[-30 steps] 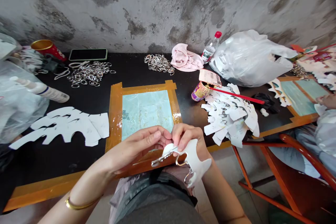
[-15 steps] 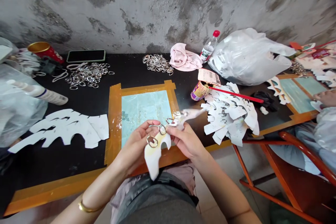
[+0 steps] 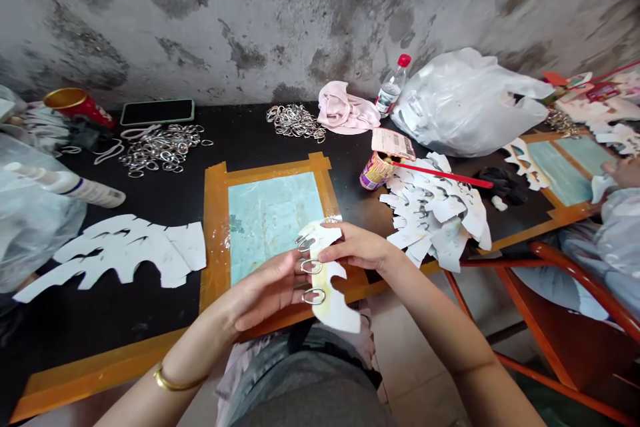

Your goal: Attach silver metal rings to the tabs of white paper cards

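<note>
A white cut-out piece (image 3: 334,303) with a scalloped edge and yellowish smears stands nearly upright before me, several metal rings along its left edge. My right hand (image 3: 357,245) pinches its upper part, thumb in front and fingers behind. On the left side, my left hand (image 3: 267,287) has its fingers stretched out and apart, tips at the metal rings (image 3: 314,296). Whether those tips touch the rings or the piece's back is hard to tell. Behind the hands lies a pale blue sheet (image 3: 273,203) framed with brown tape.
Flat white cut-outs (image 3: 133,250) lie left; a heap of them (image 3: 440,203) lies right, beside a paper cup (image 3: 375,170) with a red stick (image 3: 445,177). Ring piles (image 3: 163,147), a bottle (image 3: 393,90) and a plastic bag (image 3: 470,103) stand behind. Another person's hand (image 3: 627,172) shows far right.
The white piece has swung from slanting across both hands to nearly upright, its rings now on the left. My left hand's grip has opened, and the right hand keeps hold.
</note>
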